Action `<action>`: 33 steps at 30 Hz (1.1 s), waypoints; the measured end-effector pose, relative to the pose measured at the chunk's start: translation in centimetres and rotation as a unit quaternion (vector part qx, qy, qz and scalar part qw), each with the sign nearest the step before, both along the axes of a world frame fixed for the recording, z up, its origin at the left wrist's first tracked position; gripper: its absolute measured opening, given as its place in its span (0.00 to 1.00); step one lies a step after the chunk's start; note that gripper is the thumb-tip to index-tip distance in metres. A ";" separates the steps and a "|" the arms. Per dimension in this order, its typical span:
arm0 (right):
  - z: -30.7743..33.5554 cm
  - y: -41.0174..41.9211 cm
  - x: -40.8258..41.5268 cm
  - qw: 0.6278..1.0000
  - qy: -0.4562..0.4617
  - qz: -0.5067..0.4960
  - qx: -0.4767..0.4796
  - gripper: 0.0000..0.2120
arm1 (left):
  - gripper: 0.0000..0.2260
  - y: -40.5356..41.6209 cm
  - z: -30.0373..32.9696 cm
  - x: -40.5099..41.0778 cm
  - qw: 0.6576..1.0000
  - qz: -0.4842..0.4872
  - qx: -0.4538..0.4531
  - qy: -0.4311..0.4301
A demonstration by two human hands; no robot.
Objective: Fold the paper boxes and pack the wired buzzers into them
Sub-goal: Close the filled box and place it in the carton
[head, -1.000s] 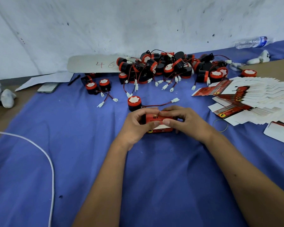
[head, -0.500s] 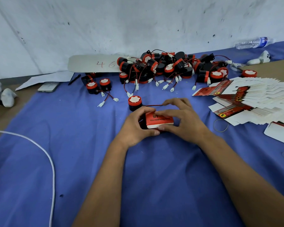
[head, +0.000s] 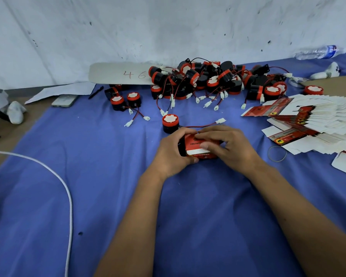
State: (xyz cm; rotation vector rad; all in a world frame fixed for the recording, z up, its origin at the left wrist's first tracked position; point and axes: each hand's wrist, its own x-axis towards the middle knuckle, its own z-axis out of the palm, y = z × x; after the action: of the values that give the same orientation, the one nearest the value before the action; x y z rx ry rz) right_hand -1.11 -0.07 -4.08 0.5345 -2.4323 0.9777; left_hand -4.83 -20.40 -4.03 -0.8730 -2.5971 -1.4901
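Since the earlier frames the right hand (head: pixel 231 145) has slid forward over the small red paper box (head: pixel 198 145), so its fingers now lie across the box's top face where the printed panel showed more openly half a second ago; the left hand (head: pixel 172 151) has stayed clamped on the box's left end. Both hands are together on the box, fingers curled round it, thumbs at its near edge, and it sits low over the blue cloth-covered worktop (head: pixel 108 196) near the middle of the view. Whether the box rests on the cloth or is lifted slightly cannot be told.

Just beyond the hands stands a single black buzzer with a red rim and white top (head: pixel 169 123), upright, its thin red and black wire (head: pixel 200 125) running right to a white plug (head: pixel 220 120). Farther back lies a heap of black and red wired buzzers (head: pixel 214 80), their leads tangled. A pair of the same buzzers (head: pixel 126 100) stands apart to the left of the heap. To the right, a fanned stack of flat white and red unfolded box blanks (head: pixel 318 120) lies on the cloth, with a thin rubber band (head: pixel 277 153) beside it. A white cable (head: pixel 68 196) curves along the left side.
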 end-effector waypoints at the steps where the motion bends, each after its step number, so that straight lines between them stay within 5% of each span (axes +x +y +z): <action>1: 0.0 0.0 0.2 1.000 -0.020 0.010 0.020 0.22 | 0.30 0.1 0.0 0.0 1.000 0.000 0.007 0.003; 3: -0.1 -0.2 0.5 0.998 -0.041 0.015 0.039 0.27 | 0.29 0.1 -0.1 0.0 1.000 0.003 0.014 0.005; 8: 0.2 -0.6 0.4 1.000 0.011 -0.002 -0.013 0.16 | 0.31 0.2 0.0 -0.1 1.000 0.006 -0.004 0.016; 15: -0.1 -1.9 1.0 0.994 -0.105 0.003 -0.037 0.21 | 0.31 0.4 0.0 0.1 1.000 0.004 0.019 0.013; 21: 0.1 -2.0 0.9 0.993 -0.116 -0.008 -0.036 0.20 | 0.31 0.4 -0.2 0.1 0.999 0.013 0.032 0.006; 27: 0.0 -1.0 0.9 0.970 -0.087 -0.004 -0.228 0.10 | 0.32 -0.1 -0.2 0.1 0.993 0.003 0.094 -0.067; 33: 0.0 -0.1 0.6 0.978 -0.082 0.017 -0.193 0.09 | 0.24 -0.4 0.1 0.4 0.993 -0.015 0.100 -0.058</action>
State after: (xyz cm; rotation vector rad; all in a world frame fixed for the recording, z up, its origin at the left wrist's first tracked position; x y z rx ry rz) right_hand -0.47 -0.18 -4.03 0.3697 -2.2891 1.5162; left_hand -4.47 -20.77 -3.91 -0.8303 -2.4628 -1.8234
